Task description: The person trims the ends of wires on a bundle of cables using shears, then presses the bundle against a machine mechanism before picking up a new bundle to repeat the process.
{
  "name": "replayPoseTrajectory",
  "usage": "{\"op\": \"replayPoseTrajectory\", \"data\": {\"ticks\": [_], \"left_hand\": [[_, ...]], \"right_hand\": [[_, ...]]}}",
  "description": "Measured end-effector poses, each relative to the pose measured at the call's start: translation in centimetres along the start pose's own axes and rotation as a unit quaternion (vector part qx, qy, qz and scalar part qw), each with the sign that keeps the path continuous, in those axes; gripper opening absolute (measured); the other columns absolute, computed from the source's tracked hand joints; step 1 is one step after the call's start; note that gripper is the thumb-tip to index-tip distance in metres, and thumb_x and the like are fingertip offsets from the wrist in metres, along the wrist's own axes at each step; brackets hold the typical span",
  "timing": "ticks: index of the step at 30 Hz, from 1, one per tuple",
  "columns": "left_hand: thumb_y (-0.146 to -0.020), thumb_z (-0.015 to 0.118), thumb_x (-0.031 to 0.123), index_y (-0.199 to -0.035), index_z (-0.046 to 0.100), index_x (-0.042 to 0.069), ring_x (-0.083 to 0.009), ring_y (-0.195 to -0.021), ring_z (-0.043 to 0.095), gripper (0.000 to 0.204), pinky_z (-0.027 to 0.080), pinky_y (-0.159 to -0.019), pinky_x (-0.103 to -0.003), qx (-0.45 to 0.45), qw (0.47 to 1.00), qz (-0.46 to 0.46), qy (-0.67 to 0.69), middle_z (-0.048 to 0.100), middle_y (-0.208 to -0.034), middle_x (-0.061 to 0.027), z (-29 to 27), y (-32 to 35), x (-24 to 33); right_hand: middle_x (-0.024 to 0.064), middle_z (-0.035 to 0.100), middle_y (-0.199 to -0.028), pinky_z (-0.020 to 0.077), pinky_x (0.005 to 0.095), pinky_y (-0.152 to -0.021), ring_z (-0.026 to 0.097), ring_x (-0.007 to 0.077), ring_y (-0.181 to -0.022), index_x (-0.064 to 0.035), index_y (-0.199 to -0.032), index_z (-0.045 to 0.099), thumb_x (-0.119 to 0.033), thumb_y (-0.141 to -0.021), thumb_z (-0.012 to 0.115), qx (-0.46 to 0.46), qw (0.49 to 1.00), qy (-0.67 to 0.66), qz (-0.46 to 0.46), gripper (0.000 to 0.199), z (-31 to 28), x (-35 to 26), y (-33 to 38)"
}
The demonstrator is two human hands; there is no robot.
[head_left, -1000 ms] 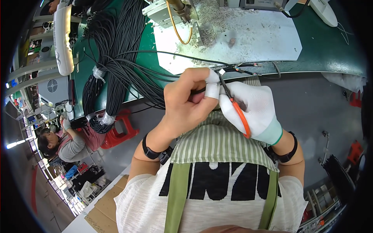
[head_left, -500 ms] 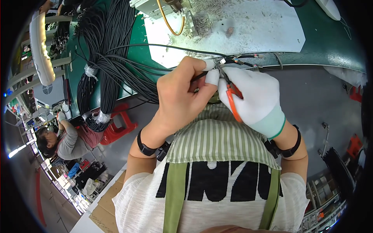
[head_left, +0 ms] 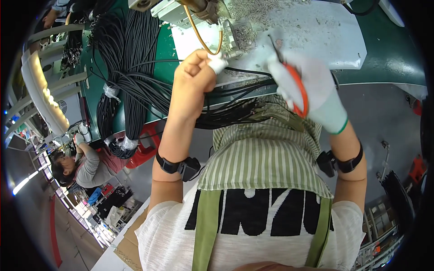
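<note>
My left hand [head_left: 195,77] is closed in a pinch over the near edge of the white work sheet, its fingertips in white covers. A black cable [head_left: 165,61] runs into it from the left. The fingertips are close to a small metal block [head_left: 230,36] on the bench machine, and what sticks out past them is too small to make out. My right hand [head_left: 309,86], in a white glove with a green cuff, is wrapped around orange-handled scissors [head_left: 300,90]. Their dark tip points up and away over the sheet. Motion blurs this hand.
Bundled black cables [head_left: 131,77] cover the bench's left side, and more cables [head_left: 235,115] hang at its near edge. Small cut scraps [head_left: 257,18] litter the white sheet [head_left: 334,38]. A machine with a yellow tube [head_left: 199,34] stands at the back. A co-worker [head_left: 90,167] sits left near a red stool [head_left: 147,147].
My hands have moved apart and away from me. The left went up toward the metal block; the right carried the scissors up and right, off the cable ends where both were working.
</note>
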State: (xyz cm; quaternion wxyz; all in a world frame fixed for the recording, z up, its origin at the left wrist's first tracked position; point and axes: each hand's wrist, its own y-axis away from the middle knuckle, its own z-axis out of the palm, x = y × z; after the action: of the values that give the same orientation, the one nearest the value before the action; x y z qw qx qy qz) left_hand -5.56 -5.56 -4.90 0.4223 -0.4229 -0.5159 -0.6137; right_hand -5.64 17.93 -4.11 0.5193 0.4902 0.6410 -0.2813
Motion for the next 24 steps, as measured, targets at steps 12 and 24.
{"op": "replayPoseTrajectory", "data": {"ticks": [12, 24], "left_hand": [[-0.082, 0.061, 0.006, -0.087, 0.061, 0.002, -0.0021, -0.05, 0.037, 0.006, 0.026, -0.045, -0.018, -0.057, 0.998, -0.012, -0.026, 0.05, -0.063, 0.0048, -1.1, -3.3, 2.9], [-0.079, 0.062, 0.003, -0.081, 0.064, 0.002, -0.0051, -0.062, 0.052, 0.003, 0.042, -0.055, -0.022, -0.031, 0.98, 0.014, -0.194, 0.061, -0.073, 0.0025, -0.3, -2.6, 4.1]], "right_hand": [[0.0028, 0.054, -0.056, 0.0404, 0.0216, -0.041, 0.05, 0.0074, -0.045, -0.0003, -0.076, 0.058, -0.029, -0.088, 0.059, -0.097, 0.987, -0.129, -0.01, 0.031, -0.2, -1.9, -6.7], [0.0032, 0.054, -0.056, 0.0409, 0.0216, -0.042, 0.051, 0.0079, -0.046, -0.0005, -0.077, 0.059, -0.026, -0.086, 0.06, -0.111, 0.98, -0.167, 0.013, 0.027, -0.1, -2.0, -6.2]]}}
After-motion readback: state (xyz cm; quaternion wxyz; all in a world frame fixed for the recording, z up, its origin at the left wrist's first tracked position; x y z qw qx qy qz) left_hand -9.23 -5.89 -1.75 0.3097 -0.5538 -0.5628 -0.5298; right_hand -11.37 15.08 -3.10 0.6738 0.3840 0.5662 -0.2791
